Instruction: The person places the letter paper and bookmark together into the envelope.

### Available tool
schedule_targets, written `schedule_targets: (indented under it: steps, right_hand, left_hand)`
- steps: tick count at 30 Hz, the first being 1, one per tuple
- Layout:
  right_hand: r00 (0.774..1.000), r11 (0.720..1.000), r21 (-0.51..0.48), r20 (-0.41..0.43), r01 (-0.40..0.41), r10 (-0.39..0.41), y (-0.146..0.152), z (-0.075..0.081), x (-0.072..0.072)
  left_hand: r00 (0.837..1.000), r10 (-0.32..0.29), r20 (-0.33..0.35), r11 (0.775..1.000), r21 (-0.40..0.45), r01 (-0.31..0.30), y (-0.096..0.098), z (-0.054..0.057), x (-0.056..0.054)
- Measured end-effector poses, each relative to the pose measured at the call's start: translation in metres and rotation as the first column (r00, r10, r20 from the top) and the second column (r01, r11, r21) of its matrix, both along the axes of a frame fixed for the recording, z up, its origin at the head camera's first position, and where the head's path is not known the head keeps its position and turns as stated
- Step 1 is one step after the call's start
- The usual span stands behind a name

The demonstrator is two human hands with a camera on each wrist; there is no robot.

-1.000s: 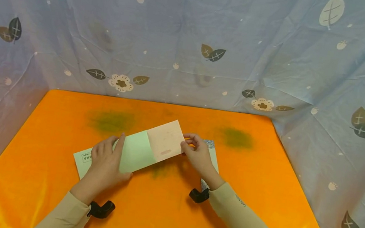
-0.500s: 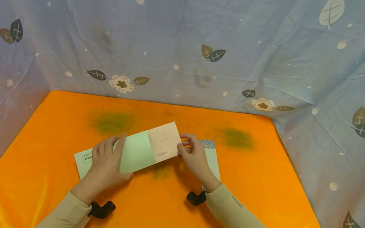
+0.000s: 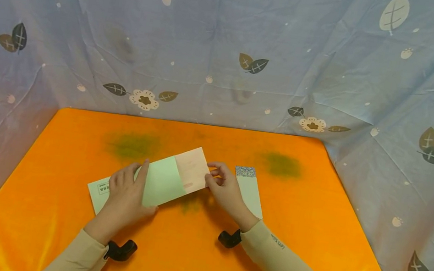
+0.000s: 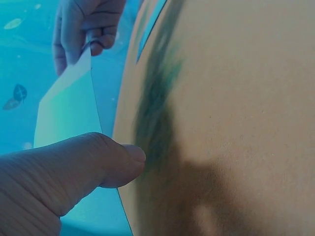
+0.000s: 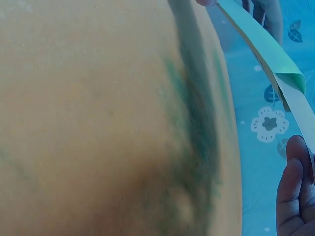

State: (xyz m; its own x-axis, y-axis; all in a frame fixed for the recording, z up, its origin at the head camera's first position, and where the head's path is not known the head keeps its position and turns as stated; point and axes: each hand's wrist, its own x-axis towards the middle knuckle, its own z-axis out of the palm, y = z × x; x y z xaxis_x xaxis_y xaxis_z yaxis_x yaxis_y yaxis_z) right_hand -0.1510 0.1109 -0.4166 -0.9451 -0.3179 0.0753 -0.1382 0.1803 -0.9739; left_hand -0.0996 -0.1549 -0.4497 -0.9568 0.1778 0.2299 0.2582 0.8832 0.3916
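My left hand [image 3: 125, 192] grips a long pale green envelope [image 3: 164, 181], thumb at its near edge and fingers across its top. The envelope is tilted, right end higher, with a small printed box at its left end. From its right mouth sticks a pale pink card [image 3: 192, 170], which my right hand [image 3: 228, 195] pinches at the outer end between thumb and fingers. In the right wrist view the mouth of the envelope [image 5: 268, 51] gapes around the card [image 5: 301, 110]. How far the card reaches inside is hidden.
Behind my right hand, a pale green strip [image 3: 250, 193] with a blue patterned band lies on the orange tabletop [image 3: 302, 240]. A patterned cloth [image 3: 215, 29] hangs at the back and both sides. Black wrist mounts [image 3: 121, 250] sit under both wrists.
My right hand has moved left and slightly down with the card, and less of the card shows outside the envelope. More of the strip behind is uncovered. The left hand stays almost still.
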Motion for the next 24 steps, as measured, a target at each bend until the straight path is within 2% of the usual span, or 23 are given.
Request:
schedule_targets:
  steps: [16, 24]
  right_hand:
    - [1.000, 1.000, -0.001, 0.003, -0.025, 0.025, -0.008, -0.005, 0.003]
    - [1.000, 1.000, -0.002, -0.008, -0.026, 0.026, -0.007, -0.035, -0.007]
  left_hand:
    - [1.000, 0.004, 0.002, 1.000, 0.002, -0.004, 0.000, -0.002, 0.000]
    - [1.000, 0.006, 0.003, 1.000, 0.002, -0.006, 0.000, -0.002, -0.001]
